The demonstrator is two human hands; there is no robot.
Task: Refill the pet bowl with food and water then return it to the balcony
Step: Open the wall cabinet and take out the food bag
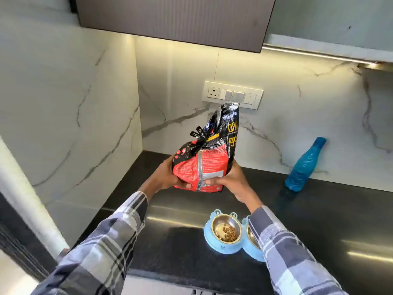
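A red and black pet food bag stands upright at the back of the black counter, its top crumpled. My left hand grips its left side and my right hand grips its right side and bottom. Nearer to me sits a light blue double pet bowl with two steel cups. The left cup holds a small heap of brown kibble. My right sleeve covers most of the right cup, so its contents are hidden. A blue water bottle leans against the marble wall at the right.
The black counter runs from a marble corner at the left toward the right. A switch panel with a socket is on the back wall just behind the bag's top. A dark overhead cabinet hangs above.
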